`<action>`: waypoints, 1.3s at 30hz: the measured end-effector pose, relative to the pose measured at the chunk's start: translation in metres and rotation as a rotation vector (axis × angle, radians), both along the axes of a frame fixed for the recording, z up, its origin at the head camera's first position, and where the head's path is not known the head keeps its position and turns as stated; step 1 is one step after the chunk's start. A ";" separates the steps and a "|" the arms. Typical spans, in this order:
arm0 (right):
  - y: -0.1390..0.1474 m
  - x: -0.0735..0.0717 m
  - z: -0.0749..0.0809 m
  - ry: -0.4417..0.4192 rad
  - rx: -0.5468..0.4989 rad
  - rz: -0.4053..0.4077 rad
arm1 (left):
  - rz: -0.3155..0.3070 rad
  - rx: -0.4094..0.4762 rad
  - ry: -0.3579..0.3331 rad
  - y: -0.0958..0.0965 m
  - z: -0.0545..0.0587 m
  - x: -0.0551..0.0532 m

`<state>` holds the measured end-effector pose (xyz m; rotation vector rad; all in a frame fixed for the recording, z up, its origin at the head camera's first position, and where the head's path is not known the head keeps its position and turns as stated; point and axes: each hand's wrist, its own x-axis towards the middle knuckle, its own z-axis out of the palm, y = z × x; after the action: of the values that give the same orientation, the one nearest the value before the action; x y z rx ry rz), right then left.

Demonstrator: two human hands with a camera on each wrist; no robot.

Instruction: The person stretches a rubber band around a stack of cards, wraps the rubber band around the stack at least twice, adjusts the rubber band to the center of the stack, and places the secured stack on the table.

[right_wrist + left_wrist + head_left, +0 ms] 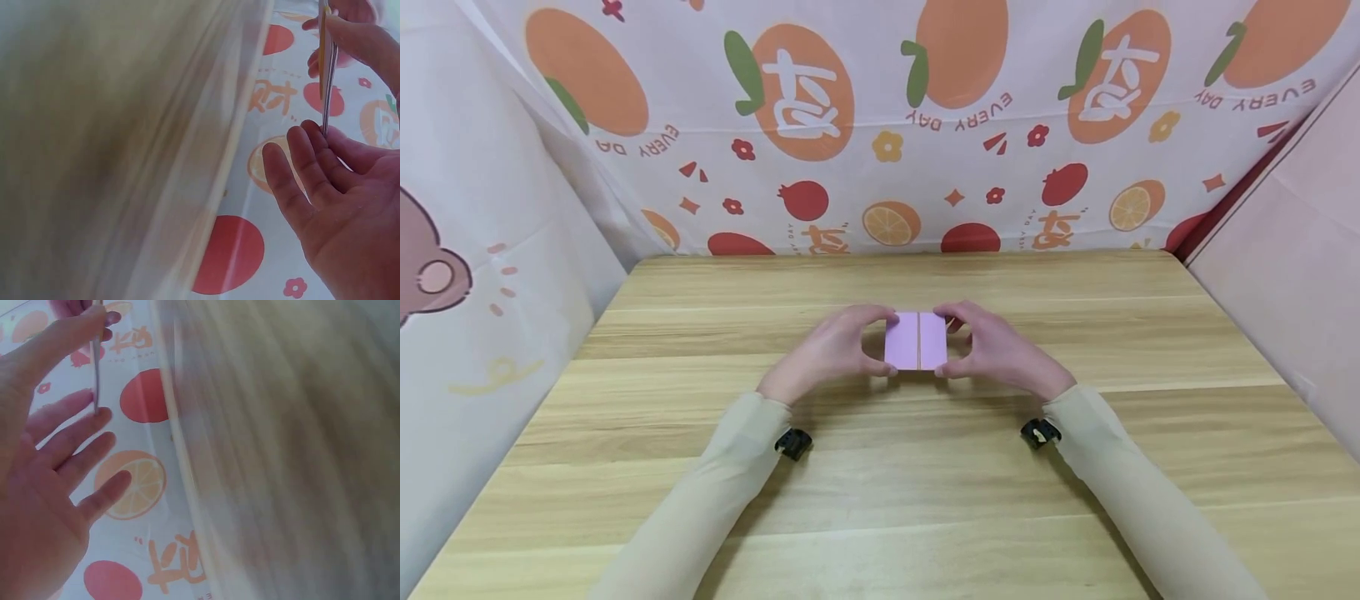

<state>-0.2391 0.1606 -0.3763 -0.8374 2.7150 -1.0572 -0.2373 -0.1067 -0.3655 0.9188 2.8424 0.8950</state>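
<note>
A small flat pink card-like piece with a thin brownish line down its middle is held level above the wooden table. My left hand pinches its left part between thumb and fingertips, at the near and far edges. On the other side, my right hand grips the right part the same way. Both wrist views show the piece edge-on as a thin strip; in the right wrist view its edge looks layered. The left hand's lower fingers spread out away from the piece.
The wooden table runs back to a hanging white cloth printed with fruit. More pale cloth hangs at the left and right. Each wrist wears a small black camera; the sleeves are light beige.
</note>
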 end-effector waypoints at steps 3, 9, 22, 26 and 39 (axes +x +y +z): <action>-0.001 -0.003 -0.001 0.002 0.060 0.006 | 0.004 -0.035 -0.007 0.001 0.000 -0.001; -0.006 -0.011 0.000 -0.025 0.147 0.025 | 0.025 -0.093 -0.050 0.001 -0.001 -0.002; -0.011 -0.022 -0.006 -0.007 0.267 0.081 | 0.009 -0.137 -0.093 0.003 -0.002 0.001; -0.011 -0.022 -0.006 -0.036 0.270 0.084 | -0.012 -0.135 -0.103 0.001 -0.004 0.000; -0.010 -0.021 -0.002 -0.096 0.290 0.100 | -0.027 -0.096 -0.181 -0.005 -0.011 -0.005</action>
<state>-0.2603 0.1501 -0.3783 -0.8371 2.6269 -0.6458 -0.2422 -0.1121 -0.3763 0.8187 2.6866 0.7872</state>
